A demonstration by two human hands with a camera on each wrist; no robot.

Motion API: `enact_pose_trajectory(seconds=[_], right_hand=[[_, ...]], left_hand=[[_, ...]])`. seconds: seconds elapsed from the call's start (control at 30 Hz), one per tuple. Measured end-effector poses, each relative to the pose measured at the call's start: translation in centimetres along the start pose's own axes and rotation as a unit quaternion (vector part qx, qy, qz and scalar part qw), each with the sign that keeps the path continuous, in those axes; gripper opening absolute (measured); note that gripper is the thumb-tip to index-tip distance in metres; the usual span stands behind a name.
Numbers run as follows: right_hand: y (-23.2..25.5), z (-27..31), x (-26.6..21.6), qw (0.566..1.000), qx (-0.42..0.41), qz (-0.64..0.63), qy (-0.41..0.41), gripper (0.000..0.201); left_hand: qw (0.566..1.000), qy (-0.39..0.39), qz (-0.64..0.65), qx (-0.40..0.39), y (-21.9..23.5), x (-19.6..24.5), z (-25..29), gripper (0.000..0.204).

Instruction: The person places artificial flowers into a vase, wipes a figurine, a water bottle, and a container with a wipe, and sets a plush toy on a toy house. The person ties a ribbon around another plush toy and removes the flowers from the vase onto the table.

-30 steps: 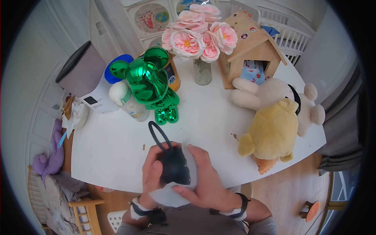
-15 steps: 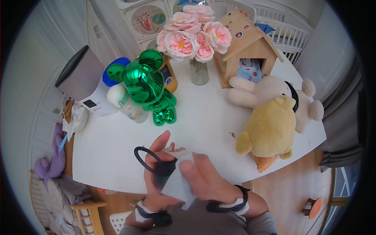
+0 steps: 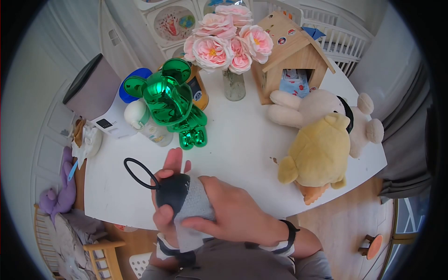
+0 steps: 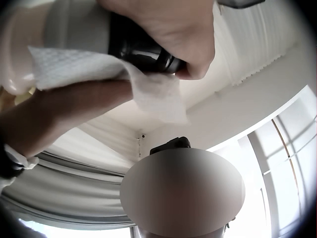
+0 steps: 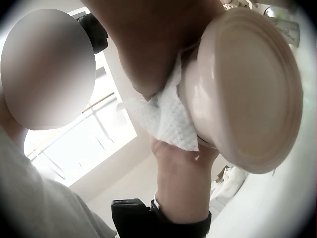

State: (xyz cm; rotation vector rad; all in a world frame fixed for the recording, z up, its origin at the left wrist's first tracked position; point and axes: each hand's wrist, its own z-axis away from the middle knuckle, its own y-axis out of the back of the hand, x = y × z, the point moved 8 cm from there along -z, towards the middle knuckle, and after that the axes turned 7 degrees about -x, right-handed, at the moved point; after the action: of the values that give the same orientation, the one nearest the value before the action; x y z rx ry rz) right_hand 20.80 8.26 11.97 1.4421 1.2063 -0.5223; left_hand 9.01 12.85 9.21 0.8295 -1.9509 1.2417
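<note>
A lidded cup lies sideways between my hands, its black lid (image 3: pixel 171 193) with the loop handle (image 3: pixel 133 173) toward the left. Its grey band (image 4: pixel 77 27) shows in the left wrist view, its pale pink flared base (image 5: pixel 257 94) in the right wrist view. My left hand (image 3: pixel 164 217) holds the black lid end, two fingers extending beyond it. A white textured wipe (image 3: pixel 191 205) is wrapped over the cup's body, a loose corner hanging down. My right hand (image 3: pixel 238 212) grips the wipe around the body, thumb and fingers on either side.
On the white table (image 3: pixel 233 163) stand a shiny green bear figure (image 3: pixel 170 102), a drink bottle (image 3: pixel 149 123), a vase of pink roses (image 3: pixel 234 86) and a wooden house (image 3: pixel 291 53). Plush toys (image 3: pixel 319 151) lie at the right. A grey-white appliance (image 3: pixel 100 93) stands at the left.
The cup has moved left and turned, its loop swinging from upright to pointing left. My right hand has shifted over the wipe, which now lies along the cup's body.
</note>
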Motion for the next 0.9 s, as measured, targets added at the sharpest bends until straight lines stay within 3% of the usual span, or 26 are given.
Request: enact_pose_trajectory(seconds=[0.23, 0.43, 0.5, 0.57, 0.67, 0.7, 0.83, 0.9], right_hand=[[-1.5, 1.6, 2.2, 0.999, -0.039, 0.004, -0.018, 0.079], [-1.4, 2.8, 2.4, 0.997, -0.012, 0.071, -0.015, 0.085], [-0.6, 3.0, 1.5, 0.994, 0.032, 0.107, 0.003, 0.088], [-0.2, 3.1, 1.1, 0.989, 0.047, 0.137, 0.017, 0.09], [0.6, 3.3, 0.8, 0.977, 0.069, 0.198, 0.033, 0.095], [0.6, 3.3, 0.7, 0.97, 0.075, 0.227, 0.035, 0.096], [-0.5, 3.0, 0.6, 0.972, 0.053, 0.226, 0.038, 0.094], [-1.0, 2.6, 0.6, 0.986, 0.039, 0.16, 0.027, 0.092]], left_hand=[[0.997, -0.037, 0.044, 0.051, 2.2, 2.1, -1.2, 0.065], [0.995, -0.05, 0.067, 0.051, 2.6, 1.9, -1.1, 0.067], [0.996, -0.05, 0.058, 0.045, 2.1, 2.2, -1.2, 0.067], [0.997, -0.01, -0.029, 0.068, 1.9, 2.4, -1.5, 0.067], [0.988, -0.034, -0.125, 0.089, 3.3, 2.7, -1.6, 0.062], [0.995, -0.001, -0.09, 0.039, 2.5, 2.7, -1.7, 0.061], [0.993, 0.005, -0.113, 0.043, 1.9, 2.2, -1.2, 0.063], [0.996, 0.031, -0.076, 0.031, 1.4, 1.5, -0.6, 0.068]])
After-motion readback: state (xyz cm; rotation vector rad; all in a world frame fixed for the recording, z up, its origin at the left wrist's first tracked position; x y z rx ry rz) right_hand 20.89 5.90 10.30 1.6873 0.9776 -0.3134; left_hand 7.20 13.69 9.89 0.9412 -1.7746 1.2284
